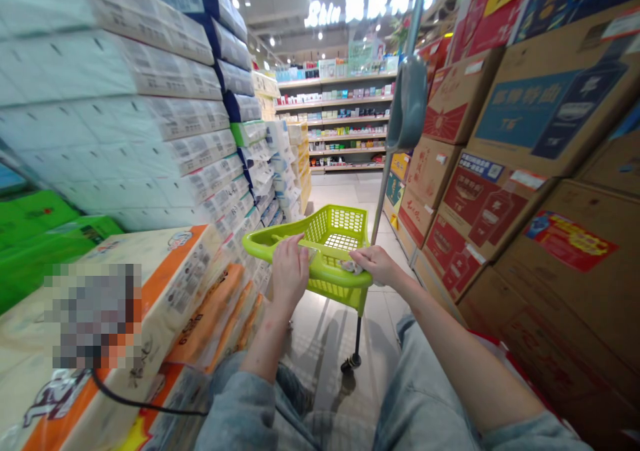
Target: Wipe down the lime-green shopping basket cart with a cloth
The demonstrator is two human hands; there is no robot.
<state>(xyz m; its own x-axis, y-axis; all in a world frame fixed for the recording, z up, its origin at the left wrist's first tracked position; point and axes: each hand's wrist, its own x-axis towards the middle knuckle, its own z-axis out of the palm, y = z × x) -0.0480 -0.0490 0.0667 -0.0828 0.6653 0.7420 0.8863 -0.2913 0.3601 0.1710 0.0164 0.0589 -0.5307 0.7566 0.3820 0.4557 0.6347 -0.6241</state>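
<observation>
Gripping near rim [333, 275] of cart [337, 292] with left hand [291, 264], fingers pressed together and folded over the edge. Pinching crumpled cloth [351, 265] with right hand [377, 264], against right corner of same rim. Cannot tell thickness of cloth or position of left thumb. Apparently wiping; for best result, brace cart with left hand, lay cloth flat, follow curve of rim and press evenly. Turn cloth to a clean face as needed. Guard against roll of caster [351, 362] before pressing harder. Hold left forearm [263, 338] clear of tissue packs [200, 291], close along left side, and right forearm [463, 348] clear of boxes [493, 211], stacked high on right. Mind pole [386, 181], rising by right side of cart; cannot tell point of fixing. Use bare floor [345, 191] beyond cart as open room for moving; stop short of edges of shelves [345, 100], well apart at far end of aisle.
</observation>
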